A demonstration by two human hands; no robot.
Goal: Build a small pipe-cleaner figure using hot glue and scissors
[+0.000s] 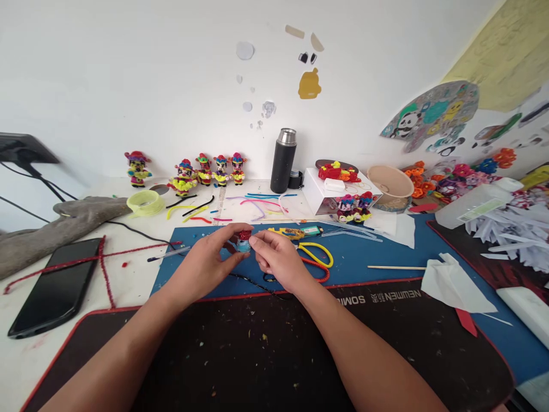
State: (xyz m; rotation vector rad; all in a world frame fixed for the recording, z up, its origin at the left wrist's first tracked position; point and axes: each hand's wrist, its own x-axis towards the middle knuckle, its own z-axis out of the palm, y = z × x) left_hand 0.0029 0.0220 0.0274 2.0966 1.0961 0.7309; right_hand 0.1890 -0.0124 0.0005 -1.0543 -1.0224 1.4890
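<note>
Between my hands is a small piece, dark red and fuzzy on top and light blue below; its exact kind is hard to make out. My left hand grips it from the left, thumb below and fingers above. On its right side, my right hand is closed with thumb and forefinger pinched against the red part. Both hands are above the blue mat. Just right of my right hand lie scissors with yellow and red handles. A yellow hot glue gun lies behind it.
Several fuzzy figurines stand along the wall, left of a black thermos. Loose pipe cleaners lie before them. A phone with red pipe cleaners across it is at left. Right are a wooden stick and tissue.
</note>
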